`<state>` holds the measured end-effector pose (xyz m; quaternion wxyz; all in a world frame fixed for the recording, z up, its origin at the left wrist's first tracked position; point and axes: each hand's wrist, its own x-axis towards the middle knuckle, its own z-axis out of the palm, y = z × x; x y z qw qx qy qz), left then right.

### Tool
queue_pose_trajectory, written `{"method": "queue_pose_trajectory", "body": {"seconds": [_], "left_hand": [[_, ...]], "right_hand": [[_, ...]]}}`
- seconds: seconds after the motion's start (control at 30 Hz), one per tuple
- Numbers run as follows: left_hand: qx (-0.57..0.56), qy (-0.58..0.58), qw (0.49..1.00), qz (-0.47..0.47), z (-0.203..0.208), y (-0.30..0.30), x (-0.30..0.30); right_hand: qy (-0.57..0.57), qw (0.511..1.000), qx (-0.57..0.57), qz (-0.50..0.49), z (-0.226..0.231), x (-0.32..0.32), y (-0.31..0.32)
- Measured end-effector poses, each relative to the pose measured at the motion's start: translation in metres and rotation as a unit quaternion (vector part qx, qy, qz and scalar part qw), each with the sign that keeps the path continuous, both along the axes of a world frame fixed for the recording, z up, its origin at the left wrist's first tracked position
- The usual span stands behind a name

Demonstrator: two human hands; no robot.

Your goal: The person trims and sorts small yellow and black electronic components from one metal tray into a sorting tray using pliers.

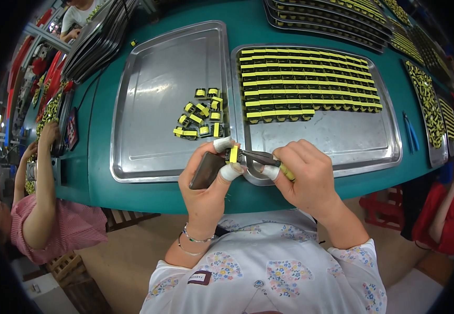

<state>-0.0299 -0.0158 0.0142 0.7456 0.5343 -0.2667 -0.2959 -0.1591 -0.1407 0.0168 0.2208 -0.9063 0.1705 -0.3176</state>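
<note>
2 hand tools; 2 nr. trays; 1 held pc.; ~12 loose pcs.

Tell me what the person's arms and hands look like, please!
Short white sleeves with colourful little flowers. The left hand has white covers on its thumb and one other finger, plus bracelets at its wrist. The right hand has a white cover on its thumb.

**Head view: steep, close, wide**

Fisheye, left of a worn pair; upright, unmirrored. Looks forward and steeply down from above the wearer's floral shirt, seen lower centre. Left hand and right hand near lens, mid-frame. Trays just beyond; green surface stretches toward the top, edges bowed. Dark rim at corners. Co-workers at both sides.
</note>
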Motion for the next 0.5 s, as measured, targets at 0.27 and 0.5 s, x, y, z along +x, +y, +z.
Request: {"method": "queue_pose_trajectory", "body": {"seconds": [0.27, 0.5], "left_hand": [[0.042, -0.057, 0.997, -0.018, -0.0008, -0.0020, 0.0057], [0.011, 0.022, 0.999, -0.038, 0.0034, -0.0026, 0.0030]], "right_hand": [[0.010, 1.000, 0.004, -0.005, 0.0013, -0.0001, -0.0018], [0.001, 0.999, 0.048, 0.005, 0.0044, -0.0029, -0.0051]]}}
